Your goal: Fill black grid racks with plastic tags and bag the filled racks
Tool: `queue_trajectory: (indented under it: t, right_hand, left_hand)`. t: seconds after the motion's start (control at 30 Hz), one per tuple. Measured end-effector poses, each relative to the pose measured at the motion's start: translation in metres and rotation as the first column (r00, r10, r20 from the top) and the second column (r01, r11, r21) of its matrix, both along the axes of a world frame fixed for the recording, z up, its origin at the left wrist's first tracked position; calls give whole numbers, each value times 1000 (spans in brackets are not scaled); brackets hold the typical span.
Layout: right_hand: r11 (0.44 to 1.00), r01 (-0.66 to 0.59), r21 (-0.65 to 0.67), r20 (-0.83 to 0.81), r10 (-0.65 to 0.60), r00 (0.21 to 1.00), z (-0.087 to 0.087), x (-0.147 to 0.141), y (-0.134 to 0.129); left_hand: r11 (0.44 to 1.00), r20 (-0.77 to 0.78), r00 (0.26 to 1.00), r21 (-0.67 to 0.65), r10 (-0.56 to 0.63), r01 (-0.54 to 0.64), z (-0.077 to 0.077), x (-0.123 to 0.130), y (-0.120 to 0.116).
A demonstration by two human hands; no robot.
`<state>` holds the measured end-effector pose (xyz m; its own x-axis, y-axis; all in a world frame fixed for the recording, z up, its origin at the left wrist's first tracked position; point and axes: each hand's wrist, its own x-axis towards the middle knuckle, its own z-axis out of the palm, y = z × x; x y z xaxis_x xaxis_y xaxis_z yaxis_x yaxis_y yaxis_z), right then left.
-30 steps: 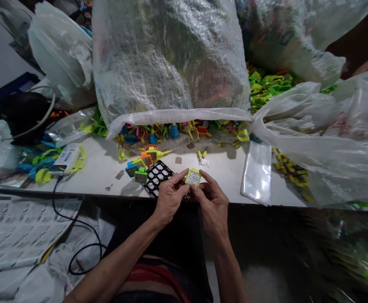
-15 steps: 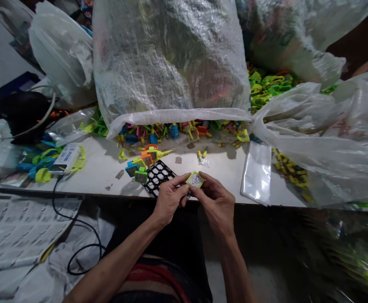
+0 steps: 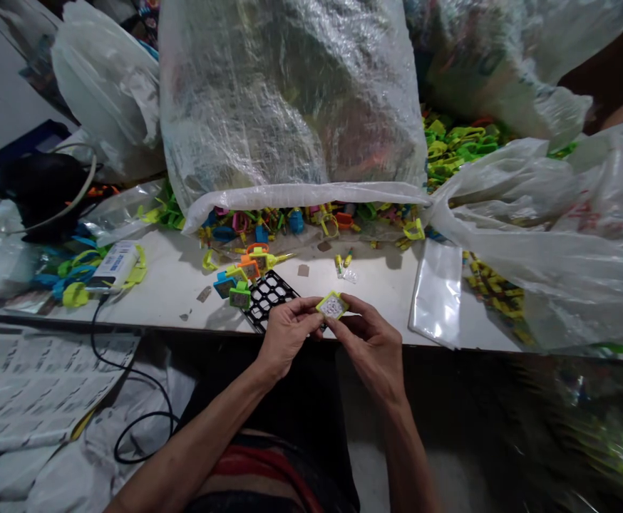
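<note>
A small square toy watch (image 3: 332, 306) with a yellow frame and a pale, speckled face is held up at the table's front edge. My left hand (image 3: 289, 333) pinches its left side between thumb and fingers. On the opposite side, my right hand (image 3: 374, 343) has its thumb at the lower edge and its fingers behind the right corner. Any strap is hidden by the hands. Just beyond my left hand lies a black honeycomb grid tray (image 3: 269, 293), partly covered by it. Blue, green and orange toy watches (image 3: 240, 295) are grouped at the tray's left edge.
A large clear plastic bag (image 3: 290, 107) stands behind, spilling colourful toy watches. Two small yellow-green tubes (image 3: 338, 266) lie before it. Flat clear bags (image 3: 436, 293) rest to the right. A white box (image 3: 115, 266) sits at left, near a black cable (image 3: 93, 335) hanging over the edge.
Both hands still grip the toy watch in nearly the same pose. The whole view has shifted slightly, and my right hand sits a little further right and lower.
</note>
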<state>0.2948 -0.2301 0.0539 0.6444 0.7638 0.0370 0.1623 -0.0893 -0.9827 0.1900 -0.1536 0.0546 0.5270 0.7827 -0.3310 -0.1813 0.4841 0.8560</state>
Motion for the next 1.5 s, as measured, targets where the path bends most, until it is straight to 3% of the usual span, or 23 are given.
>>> queue_trajectory:
  t: [0.23, 0.47, 0.63, 0.73, 0.93, 1.07, 1.17, 1.27, 1.37, 1.5]
  right_hand:
    - [998, -47, 32, 262, 37, 964, 7, 3, -4]
    - [996, -63, 68, 338, 37, 940, 6, 1, -4]
    - [992, -27, 120, 592, -49, 805, -3, -10, -3]
    - [987, -14, 160, 643, -93, 760, -6, -14, -2]
    - [986, -58, 156, 525, -33, 851, -4, -17, 1]
    - [986, -46, 158, 478, -35, 878, -9, -19, 3]
    - [984, -24, 178, 526, -75, 847, -13, -17, 4]
    - [989, 19, 145, 438, -82, 895, -14, -10, 4]
    - [987, 81, 136, 316, -121, 941, -10, 6, 3]
    - [953, 241, 183, 217, -279, 936, 3, 41, -5]
  left_hand:
    - [999, -32, 999, 41, -25, 27, 4, 0, 0]
    - [1000, -56, 998, -10, -2, 2, 5, 2, 2]
    - [997, -105, 992, -13, 76, -78, 4, 5, 0]
    - [992, -136, 982, 2, 128, -129, 1, 6, 0]
    - [977, -165, 964, 82, 209, -197, -6, 5, 1]
    - [977, -175, 961, 50, 214, -209, -7, 5, 0]
    - [983, -149, 972, -9, 179, -182, -5, 7, 1]
    - [991, -104, 991, -92, 87, -97, -3, 13, 4]
    - [986, -83, 996, -163, 16, -30, -1, 31, 5]
    - [985, 21, 998, -159, -59, 62, 9, 79, -1]
